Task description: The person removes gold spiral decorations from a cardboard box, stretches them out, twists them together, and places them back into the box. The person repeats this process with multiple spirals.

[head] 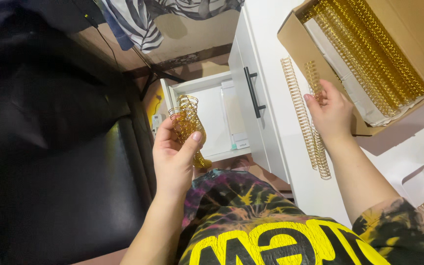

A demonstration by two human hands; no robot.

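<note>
Our left hand (175, 154) is closed around a bundle of gold binding coils (188, 122), held over the open drawer (212, 118) off the desk's edge. Our right hand (332, 113) pinches one coil (312, 81) at the desk's (271, 29) cardboard box (315, 44); we judge we're gathering coils, and adding this one needs a careful carry across.

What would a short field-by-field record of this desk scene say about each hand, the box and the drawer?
left hand: grips a bunch of gold binding coils
right hand: fingers on a gold coil strip on the white desk
loose coil strips: lying on the desk beside the right hand
cardboard box: open, full of gold coils
drawer: open
</note>
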